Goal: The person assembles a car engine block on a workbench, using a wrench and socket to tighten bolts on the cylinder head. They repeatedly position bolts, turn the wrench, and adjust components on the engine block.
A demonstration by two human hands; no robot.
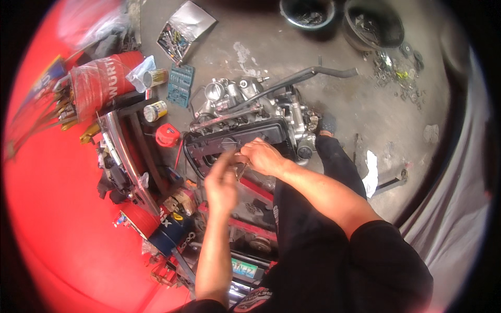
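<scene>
Grey concrete floor (235, 31) carries the car engine (250, 112), which lies in front of the person, its black valve cover (266, 131) nearest the body. Over that cover, the right hand (263, 156) has its fingers bent inward and the left hand (222, 182) is blurred beside it, close to a small part (241, 168); I cannot tell whether either grip is pinching it. Judging by the state of things, work is midway: the cover sits on the engine, while loose rings (406, 49) lie apart on the floor. Left of the engine are a red jug (167, 135) and a teal socket case (180, 86); farther out, an open toolbox (192, 21) and a dark bucket (383, 15).
</scene>
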